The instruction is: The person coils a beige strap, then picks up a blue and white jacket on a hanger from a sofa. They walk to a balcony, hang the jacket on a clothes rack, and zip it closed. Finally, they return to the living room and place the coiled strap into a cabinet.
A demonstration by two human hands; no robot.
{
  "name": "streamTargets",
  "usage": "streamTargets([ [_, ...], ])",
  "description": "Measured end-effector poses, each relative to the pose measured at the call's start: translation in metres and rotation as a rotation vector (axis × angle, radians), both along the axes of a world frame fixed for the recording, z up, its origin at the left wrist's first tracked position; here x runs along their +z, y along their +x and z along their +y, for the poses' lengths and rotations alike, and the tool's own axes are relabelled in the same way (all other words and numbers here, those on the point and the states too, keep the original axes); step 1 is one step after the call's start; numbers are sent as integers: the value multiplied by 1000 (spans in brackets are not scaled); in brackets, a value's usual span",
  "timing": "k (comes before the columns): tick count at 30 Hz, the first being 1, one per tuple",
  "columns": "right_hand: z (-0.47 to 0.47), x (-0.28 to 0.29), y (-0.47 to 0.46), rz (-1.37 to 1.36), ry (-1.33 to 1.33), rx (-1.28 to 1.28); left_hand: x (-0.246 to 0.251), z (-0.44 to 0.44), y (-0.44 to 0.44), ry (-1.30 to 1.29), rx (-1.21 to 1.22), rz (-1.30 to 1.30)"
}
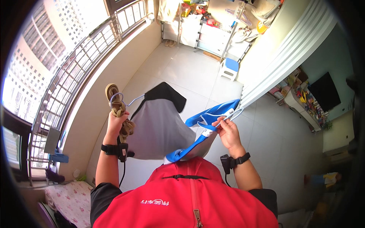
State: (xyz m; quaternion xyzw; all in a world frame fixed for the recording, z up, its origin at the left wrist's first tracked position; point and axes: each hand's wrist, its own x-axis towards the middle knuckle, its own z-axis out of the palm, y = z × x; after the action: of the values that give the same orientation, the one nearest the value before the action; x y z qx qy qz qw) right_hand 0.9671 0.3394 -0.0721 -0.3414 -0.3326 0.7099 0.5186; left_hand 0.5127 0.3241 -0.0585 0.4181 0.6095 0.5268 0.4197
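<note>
Light-blue wire hanger (135, 100) and looped tan strap (114, 98) are gripped together in my left hand (115, 125). A grey garment with black parts (162, 128) hangs from that hanger, spread out in front of my body. My right hand (228, 134) pinches a second pale hanger (238, 112) near its hook. On it is a blue and white garment (216, 112), partly folded over. A blue length of it (188, 148) reaches down to the front of my red vest (182, 196) and overlaps the grey cloth.
A barred window (82, 51) runs along the left wall. Ahead stand a cluttered metal rack (199, 31) and a blue-topped white stool (229, 68). White folding door (288, 62) is at right, with a loaded cabinet (305, 108) beyond. A dim figure (325, 179) shows at far right.
</note>
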Motion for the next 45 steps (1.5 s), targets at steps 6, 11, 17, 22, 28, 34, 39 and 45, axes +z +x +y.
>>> streamTargets([
  [6, 72, 4, -14, -88, 19, 43, 2, 99, 20, -3, -115, 194],
  [11, 147, -2, -12, -79, 27, 117, 9, 182, 73, -27, -313, 133],
  [17, 246, -17, 0, -10, 35, 248, 43, 269, 172, -42, -520, 31],
  [22, 327, -4, 12, 64, 30, 350, 49, 344, 228, -54, -635, -57],
  [28, 411, 1, 14, 18, 11, 376, 33, 426, 251, -127, -723, -134],
  [34, 498, -12, 16, -99, 7, 385, 29, 521, 246, -252, -865, -231],
  [39, 550, -20, 14, -141, -53, 351, 6, 589, 248, -257, -1003, -208],
  [45, 599, -18, 22, -138, -62, 262, 11, 661, 269, -360, -1059, -142],
])
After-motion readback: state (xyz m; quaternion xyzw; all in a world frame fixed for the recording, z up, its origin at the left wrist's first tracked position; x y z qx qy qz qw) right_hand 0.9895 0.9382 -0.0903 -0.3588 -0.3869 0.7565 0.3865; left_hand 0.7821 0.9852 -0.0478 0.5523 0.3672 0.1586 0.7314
